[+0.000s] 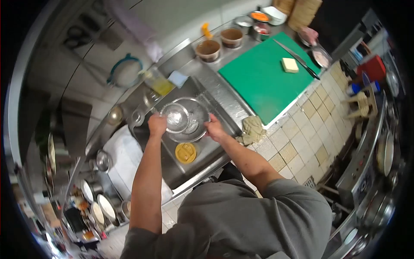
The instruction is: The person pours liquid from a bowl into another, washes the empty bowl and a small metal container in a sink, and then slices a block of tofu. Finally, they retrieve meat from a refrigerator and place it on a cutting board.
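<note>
Over the sink point(172, 162), my left hand point(157, 125) is closed on the edge of a small shiny bowl point(176, 116). Beneath and beside it is a larger shiny bowl point(199, 110), its right rim gripped by my right hand point(214, 128). The small bowl overlaps the left part of the large one; whether they are metal or clear glass is hard to tell. Both bowls look wet. A round yellow lid or dish point(186, 153) lies in the sink just below them.
Right of the sink, a green cutting board point(258, 82) bears a knife point(297, 58) and a pale yellow block point(290, 65). A crumpled cloth point(253, 129) lies at its corner. Two brown-filled tubs point(208, 51) stand behind. A white towel point(125, 155) covers the left counter.
</note>
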{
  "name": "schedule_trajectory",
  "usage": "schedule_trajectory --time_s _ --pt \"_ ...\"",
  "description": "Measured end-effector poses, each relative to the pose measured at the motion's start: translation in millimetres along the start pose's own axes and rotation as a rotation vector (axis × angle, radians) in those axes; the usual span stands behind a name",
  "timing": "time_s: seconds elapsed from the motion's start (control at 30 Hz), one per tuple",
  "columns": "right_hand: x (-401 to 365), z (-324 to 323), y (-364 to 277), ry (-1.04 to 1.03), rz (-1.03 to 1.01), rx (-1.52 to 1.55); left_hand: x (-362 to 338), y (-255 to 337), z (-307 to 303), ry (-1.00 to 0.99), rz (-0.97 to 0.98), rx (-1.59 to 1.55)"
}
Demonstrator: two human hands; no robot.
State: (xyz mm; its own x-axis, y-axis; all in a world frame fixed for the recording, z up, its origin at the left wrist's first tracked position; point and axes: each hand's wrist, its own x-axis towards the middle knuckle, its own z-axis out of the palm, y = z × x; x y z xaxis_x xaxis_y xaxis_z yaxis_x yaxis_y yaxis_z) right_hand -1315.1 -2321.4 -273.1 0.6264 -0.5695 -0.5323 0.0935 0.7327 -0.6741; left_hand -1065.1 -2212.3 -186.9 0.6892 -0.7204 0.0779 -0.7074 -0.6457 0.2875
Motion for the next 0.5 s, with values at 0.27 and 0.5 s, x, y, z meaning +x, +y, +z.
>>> schedule_trajectory --time_s 0.27,0.5 --pt "18 8 -14 -0.219 0.019 0.125 4 12 -29 -0.161 -0.127 -0.026" --pt "124 5 38 0.142 -0.110 -0.729 -74 -6 -15 0.011 0.032 0.042"
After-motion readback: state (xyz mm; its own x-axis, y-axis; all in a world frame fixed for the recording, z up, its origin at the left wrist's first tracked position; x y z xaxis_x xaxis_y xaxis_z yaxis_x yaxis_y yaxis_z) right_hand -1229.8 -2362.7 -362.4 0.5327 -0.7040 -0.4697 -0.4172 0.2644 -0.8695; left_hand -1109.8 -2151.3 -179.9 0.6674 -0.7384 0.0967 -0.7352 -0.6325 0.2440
